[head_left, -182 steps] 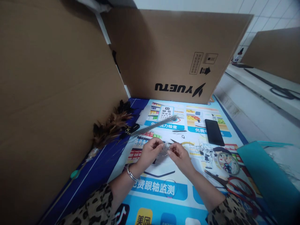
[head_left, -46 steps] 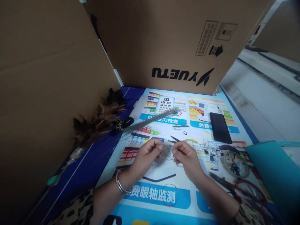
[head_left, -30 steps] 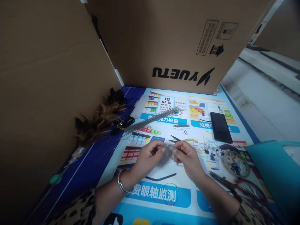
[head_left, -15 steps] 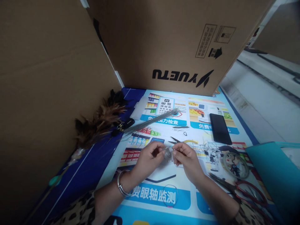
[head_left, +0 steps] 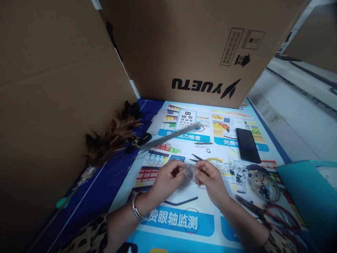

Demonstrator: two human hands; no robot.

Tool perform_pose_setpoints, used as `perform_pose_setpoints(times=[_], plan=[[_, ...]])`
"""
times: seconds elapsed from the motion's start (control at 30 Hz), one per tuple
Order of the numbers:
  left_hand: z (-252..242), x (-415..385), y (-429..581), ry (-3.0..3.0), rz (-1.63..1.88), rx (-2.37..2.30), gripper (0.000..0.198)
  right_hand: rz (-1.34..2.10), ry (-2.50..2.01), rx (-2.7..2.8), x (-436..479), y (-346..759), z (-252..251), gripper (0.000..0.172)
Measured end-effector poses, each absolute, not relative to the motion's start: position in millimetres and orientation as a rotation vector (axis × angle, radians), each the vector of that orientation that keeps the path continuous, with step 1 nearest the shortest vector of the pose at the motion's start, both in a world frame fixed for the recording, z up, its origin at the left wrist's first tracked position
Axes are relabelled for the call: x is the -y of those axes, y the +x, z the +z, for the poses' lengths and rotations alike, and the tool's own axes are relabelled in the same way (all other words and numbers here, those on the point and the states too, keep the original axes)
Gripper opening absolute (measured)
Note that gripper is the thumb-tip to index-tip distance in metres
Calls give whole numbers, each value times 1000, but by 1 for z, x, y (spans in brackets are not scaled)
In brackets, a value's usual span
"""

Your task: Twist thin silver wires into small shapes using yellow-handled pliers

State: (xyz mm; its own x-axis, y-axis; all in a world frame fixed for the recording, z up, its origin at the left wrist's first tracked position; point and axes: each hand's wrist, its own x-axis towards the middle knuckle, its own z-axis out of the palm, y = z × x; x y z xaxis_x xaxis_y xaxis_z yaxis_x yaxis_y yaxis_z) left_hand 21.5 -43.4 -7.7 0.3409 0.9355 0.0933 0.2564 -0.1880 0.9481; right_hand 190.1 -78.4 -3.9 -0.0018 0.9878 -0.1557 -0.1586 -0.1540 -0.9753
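Between my two hands is a thin, bent wire (head_left: 189,171) with curled loops. My left hand (head_left: 170,176) pinches its left side between thumb and forefinger. My right hand (head_left: 209,179) pinches the right side in the same way, the fingertips of both hands close together over the printed mat. Just beyond my right fingers lies a tool with dark pointed jaws (head_left: 196,158) and a yellow handle, partly hidden by that hand. A thin wire ring (head_left: 200,220) with a bit of pink on it lies nearer to me.
A bundle of straight wires (head_left: 171,136) lies diagonally behind my hands. To the right are a black phone (head_left: 248,145), loose wire scraps (head_left: 233,168), a roll of tape (head_left: 264,186), red-handled scissors (head_left: 283,216) and a teal folder (head_left: 297,186). A feather duster (head_left: 113,135) rests left; cardboard (head_left: 200,52) stands behind.
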Motion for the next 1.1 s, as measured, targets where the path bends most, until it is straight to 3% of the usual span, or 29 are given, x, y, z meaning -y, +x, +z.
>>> perform_pose_setpoints(times=[1.1], plan=[[-6, 44, 23, 1514, 910, -1059, 12, 1336, -1190, 967, 78, 187, -3, 14]])
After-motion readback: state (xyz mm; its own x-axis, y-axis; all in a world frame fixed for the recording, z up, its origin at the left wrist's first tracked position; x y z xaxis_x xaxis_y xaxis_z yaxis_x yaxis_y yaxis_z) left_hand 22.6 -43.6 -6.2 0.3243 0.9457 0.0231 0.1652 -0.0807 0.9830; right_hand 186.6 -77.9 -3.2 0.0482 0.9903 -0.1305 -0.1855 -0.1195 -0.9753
